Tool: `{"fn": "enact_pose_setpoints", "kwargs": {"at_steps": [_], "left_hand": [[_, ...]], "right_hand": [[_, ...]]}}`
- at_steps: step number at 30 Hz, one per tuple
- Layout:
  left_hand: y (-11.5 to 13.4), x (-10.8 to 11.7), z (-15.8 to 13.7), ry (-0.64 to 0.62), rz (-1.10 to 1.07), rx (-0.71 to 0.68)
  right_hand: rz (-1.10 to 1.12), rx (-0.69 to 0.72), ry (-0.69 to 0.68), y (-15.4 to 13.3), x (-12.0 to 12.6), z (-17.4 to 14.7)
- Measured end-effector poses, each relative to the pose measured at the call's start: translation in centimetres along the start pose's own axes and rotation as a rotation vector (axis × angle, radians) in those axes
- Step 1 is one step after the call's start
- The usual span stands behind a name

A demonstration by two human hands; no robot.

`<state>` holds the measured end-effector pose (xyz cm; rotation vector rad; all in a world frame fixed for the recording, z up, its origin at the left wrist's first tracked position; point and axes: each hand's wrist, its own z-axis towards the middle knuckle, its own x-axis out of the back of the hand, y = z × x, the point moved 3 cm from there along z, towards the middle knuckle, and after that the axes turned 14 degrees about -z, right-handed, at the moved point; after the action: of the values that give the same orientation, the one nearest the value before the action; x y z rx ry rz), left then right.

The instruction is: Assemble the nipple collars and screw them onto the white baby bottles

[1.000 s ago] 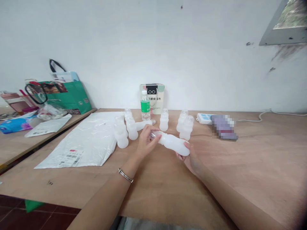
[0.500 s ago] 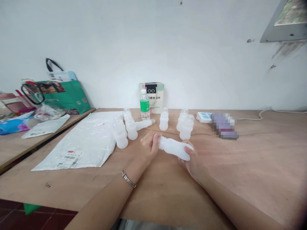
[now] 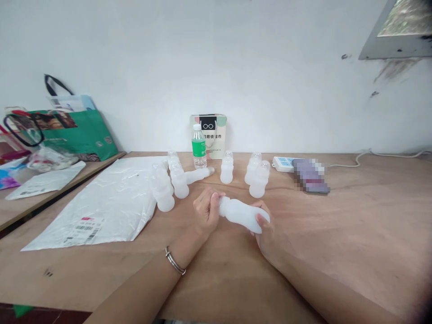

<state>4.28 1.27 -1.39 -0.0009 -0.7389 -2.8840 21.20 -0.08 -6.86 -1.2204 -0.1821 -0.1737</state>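
Note:
I hold a white translucent plastic bottle [image 3: 241,213] sideways, just above the wooden table [image 3: 354,234]. My left hand [image 3: 205,211] is wrapped around its neck and cap end. My right hand [image 3: 265,229] grips its round base from below. Behind my hands several more white bottles [image 3: 258,180] stand upright in a loose arc, and one white bottle [image 3: 195,174] lies on its side among them. A bracelet sits on my left wrist.
A water bottle with a green label [image 3: 199,146] and a small glasses-print bag [image 3: 209,135] stand by the wall. A white mailer bag [image 3: 111,202] lies at left, a power strip [image 3: 283,164] and a blurred purple object [image 3: 309,176] at right. A green tote [image 3: 72,132] sits far left.
Both hands lowered the bottle toward the table and closer to me. My left hand shifted from fingertips on the cap to a full grip around the neck. The view drifted right.

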Motion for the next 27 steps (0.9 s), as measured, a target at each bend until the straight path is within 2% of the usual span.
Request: {"fn": "enact_pose_setpoints", "kwargs": {"at_steps": [3, 5, 8, 10, 13, 18, 20, 24, 27], "left_hand": [[-0.2, 0.4, 0.4, -0.007, 0.042, -0.007], [0.0, 0.5, 0.7, -0.031, 0.059, -0.031], [0.7, 0.0, 1.0, -0.152, 0.012, -0.091], [1.3, -0.6, 0.9, -0.251, -0.033, -0.127], [1.5, -1.2, 0.5, -0.343, -0.078, -0.06], [0.4, -2.0, -0.4, -0.376, -0.349, 0.415], [0.3, -2.5, -0.6, -0.405, -0.481, 0.536], [0.7, -3.3, -0.6, -0.46, -0.615, 0.658], [1.0, -3.6, -0.7, -0.452, -0.658, 0.664]], "right_hand": [[-0.043, 0.033, -0.055, -1.0, 0.5, 0.7], [-0.157, 0.055, -0.222, -1.5, 0.4, 1.1], [-0.306, 0.08, -0.521, -1.6, -0.6, 0.8], [-0.332, 0.1, -0.586, -1.5, -1.3, 0.6], [-0.248, 0.116, -0.553, -1.6, -1.8, 0.5], [0.001, 0.059, -0.504, -1.9, -1.6, 0.7], [0.06, 0.017, -0.502, -1.8, -1.5, 0.7], [0.179, -0.023, -0.393, -1.9, -1.4, 0.8], [0.256, -0.06, -0.276, -1.9, -1.8, 0.8]]}}
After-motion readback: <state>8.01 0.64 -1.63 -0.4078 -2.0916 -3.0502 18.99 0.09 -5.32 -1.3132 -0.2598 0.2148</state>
